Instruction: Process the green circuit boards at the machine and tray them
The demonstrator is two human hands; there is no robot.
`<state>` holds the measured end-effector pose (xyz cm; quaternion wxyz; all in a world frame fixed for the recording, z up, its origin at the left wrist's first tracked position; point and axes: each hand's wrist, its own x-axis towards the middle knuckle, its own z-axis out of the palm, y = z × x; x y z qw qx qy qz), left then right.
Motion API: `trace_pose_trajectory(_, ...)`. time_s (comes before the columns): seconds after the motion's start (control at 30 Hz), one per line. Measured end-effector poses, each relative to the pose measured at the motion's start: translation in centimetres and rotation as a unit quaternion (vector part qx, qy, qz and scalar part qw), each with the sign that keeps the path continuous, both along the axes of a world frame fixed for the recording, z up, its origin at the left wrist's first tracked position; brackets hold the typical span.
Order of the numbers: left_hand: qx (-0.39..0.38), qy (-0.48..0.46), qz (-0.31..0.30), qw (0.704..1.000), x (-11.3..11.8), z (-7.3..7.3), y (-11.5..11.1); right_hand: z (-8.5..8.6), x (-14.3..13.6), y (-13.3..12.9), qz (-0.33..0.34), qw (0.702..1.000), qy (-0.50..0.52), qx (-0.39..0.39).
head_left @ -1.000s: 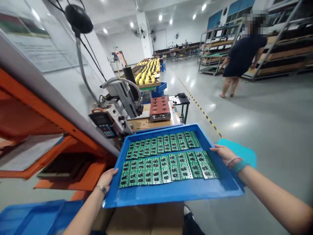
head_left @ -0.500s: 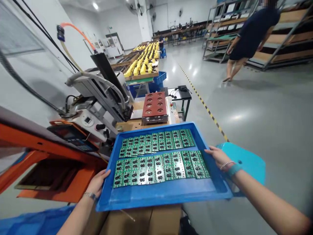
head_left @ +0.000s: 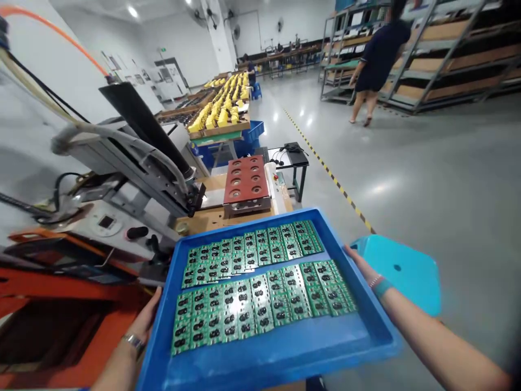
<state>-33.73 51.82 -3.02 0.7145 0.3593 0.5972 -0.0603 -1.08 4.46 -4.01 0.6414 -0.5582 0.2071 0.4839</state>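
Observation:
A blue plastic tray (head_left: pixel 285 355) is held up between my two hands, tilted slightly. Two rows of green circuit boards (head_left: pixel 262 304) with black round blobs lie in it, overlapping one another. My left hand (head_left: pixel 148 320) grips the tray's left wall, its fingers partly hidden by the rim. On the right side, my right hand (head_left: pixel 360 265) is closed on the tray's wall, with most of its fingers out of sight. Just beyond the tray's far edge sits a red-brown fixture plate (head_left: pixel 246 179) with round holes, on a wooden bench (head_left: pixel 211 220).
A machine with a black cylinder (head_left: pixel 144 125) and an orange frame (head_left: pixel 109 331) stands at left. A turquoise stool (head_left: pixel 401 271) is close at right. Yellow parts (head_left: pixel 220 106) cover a far table. A person (head_left: pixel 378 60) is near metal shelves (head_left: pixel 431 70).
The tray with the boards has come closer and lower in my view, still in both hands. The view has shifted toward the right. The person at the shelves has walked farther away.

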Motion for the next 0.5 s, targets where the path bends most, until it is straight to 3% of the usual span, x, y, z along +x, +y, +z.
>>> trace_pose_trajectory(0.17,-0.051,0.02,0.036,0.998,0.3,-1.6,0.8,-0.7,0.3,0.3,-0.028,0.999,-0.033,-0.033)
trace_pose_trajectory(0.5,-0.071,0.018,0.084,0.994,0.1,-1.3,-0.1,0.0,0.4,2.2,-0.024,0.989,-0.121,-0.08)
